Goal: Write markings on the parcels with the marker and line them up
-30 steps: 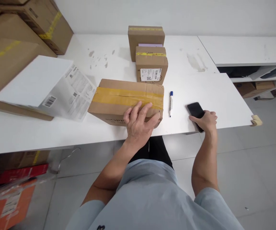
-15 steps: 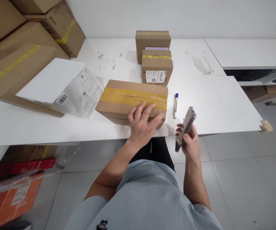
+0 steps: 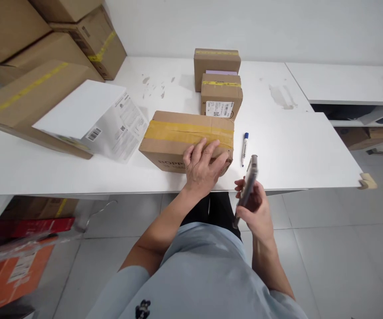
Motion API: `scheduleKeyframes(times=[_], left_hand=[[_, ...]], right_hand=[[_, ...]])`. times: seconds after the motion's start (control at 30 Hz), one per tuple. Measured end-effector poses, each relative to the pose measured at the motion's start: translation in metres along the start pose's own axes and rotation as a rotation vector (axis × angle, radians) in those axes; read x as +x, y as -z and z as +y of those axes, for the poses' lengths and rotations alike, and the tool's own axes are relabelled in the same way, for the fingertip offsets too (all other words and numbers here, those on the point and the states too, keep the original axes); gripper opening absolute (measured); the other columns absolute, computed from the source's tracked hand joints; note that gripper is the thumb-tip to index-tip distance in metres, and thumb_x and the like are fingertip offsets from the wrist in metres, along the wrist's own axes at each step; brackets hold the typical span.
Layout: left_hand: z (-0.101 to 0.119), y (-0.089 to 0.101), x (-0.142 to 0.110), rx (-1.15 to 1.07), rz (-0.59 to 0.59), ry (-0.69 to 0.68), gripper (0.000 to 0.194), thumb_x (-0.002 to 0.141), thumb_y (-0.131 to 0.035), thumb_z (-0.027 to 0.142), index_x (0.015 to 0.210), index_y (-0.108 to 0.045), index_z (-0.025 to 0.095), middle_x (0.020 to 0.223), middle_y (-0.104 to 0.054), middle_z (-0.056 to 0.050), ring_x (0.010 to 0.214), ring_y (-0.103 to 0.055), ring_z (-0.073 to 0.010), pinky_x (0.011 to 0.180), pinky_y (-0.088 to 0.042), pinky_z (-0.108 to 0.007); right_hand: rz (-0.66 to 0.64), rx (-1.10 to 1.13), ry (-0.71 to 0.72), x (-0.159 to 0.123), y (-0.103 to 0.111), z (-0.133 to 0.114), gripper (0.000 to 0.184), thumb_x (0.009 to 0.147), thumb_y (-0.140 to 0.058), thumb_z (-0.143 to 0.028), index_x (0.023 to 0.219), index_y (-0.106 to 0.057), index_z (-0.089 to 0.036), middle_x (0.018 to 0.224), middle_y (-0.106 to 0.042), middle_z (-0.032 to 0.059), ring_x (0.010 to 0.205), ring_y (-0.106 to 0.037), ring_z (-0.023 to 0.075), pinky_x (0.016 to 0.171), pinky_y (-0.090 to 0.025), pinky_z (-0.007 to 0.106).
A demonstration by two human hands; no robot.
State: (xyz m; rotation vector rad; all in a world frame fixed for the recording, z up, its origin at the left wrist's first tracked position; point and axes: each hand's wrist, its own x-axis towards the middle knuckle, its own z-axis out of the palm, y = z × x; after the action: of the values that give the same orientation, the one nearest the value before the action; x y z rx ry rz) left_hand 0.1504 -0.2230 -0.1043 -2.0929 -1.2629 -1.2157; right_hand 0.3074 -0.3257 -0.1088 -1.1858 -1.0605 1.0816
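Note:
My left hand [image 3: 203, 165] rests with fingers spread on the near right corner of a cardboard box [image 3: 181, 135] sealed with yellow tape, lying at the front edge of the white table [image 3: 291, 150]. My right hand [image 3: 254, 206] holds a phone [image 3: 247, 184] edge-on, just in front of the table edge and to the right of the box. A blue-capped marker [image 3: 244, 149] lies on the table between the box and the phone.
Two smaller boxes [image 3: 221, 95] stand behind the taped box. Large cartons [image 3: 28, 57] are stacked at the left, with a white sheet and printed label [image 3: 95, 117] on them. Red and orange boxes [image 3: 15, 261] sit under the table. Shelves [image 3: 361, 110] are at right.
My right hand lifted the phone off the table and drew it toward me, turning it edge-on. My left hand stayed on the box.

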Motion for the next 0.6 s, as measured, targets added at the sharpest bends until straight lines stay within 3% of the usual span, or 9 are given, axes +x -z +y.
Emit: scheduleKeyframes(times=[0.1,0.2,0.4,0.6], left_hand=[[-0.002,-0.004,-0.003,0.001,0.049,-0.017,0.018,0.095,-0.056,0.044,0.103,-0.070,0.034,0.124,-0.072,0.000,0.125,-0.059,-0.0238,0.106,-0.030,-0.040],[-0.004,-0.007,-0.007,-0.018,0.054,-0.012,0.023,0.097,-0.051,0.041,0.109,-0.069,0.035,0.125,-0.072,0.001,0.126,-0.058,-0.0219,0.108,-0.030,-0.039],[-0.006,-0.010,-0.011,-0.074,-0.060,0.129,0.021,0.094,-0.053,0.034,0.106,-0.070,0.031,0.121,-0.074,0.001,0.124,-0.059,-0.0213,0.109,-0.032,-0.038],[-0.005,-0.009,-0.011,-0.166,-0.107,0.176,0.021,0.090,-0.058,0.035,0.107,-0.069,0.031,0.125,-0.072,-0.001,0.127,-0.057,-0.0235,0.108,-0.032,-0.041]], right_hand=[[0.174,-0.371,0.244,0.004,-0.016,-0.003,0.076,0.063,-0.088,-0.039,0.127,-0.049,-0.025,0.122,-0.057,0.0082,0.111,-0.057,0.0245,0.096,-0.050,0.044],[0.206,-0.555,0.412,0.011,-0.030,-0.008,0.077,0.063,-0.086,-0.039,0.127,-0.046,-0.025,0.118,-0.054,0.0072,0.110,-0.057,0.0255,0.093,-0.052,0.045],[0.194,-0.641,0.473,0.021,-0.042,-0.017,0.076,0.066,-0.083,-0.042,0.128,-0.042,-0.027,0.118,-0.052,0.0066,0.108,-0.058,0.0254,0.088,-0.054,0.046],[0.189,-0.620,0.474,0.022,-0.041,-0.016,0.075,0.066,-0.083,-0.042,0.127,-0.042,-0.028,0.118,-0.053,0.0063,0.109,-0.058,0.0259,0.089,-0.053,0.046]])
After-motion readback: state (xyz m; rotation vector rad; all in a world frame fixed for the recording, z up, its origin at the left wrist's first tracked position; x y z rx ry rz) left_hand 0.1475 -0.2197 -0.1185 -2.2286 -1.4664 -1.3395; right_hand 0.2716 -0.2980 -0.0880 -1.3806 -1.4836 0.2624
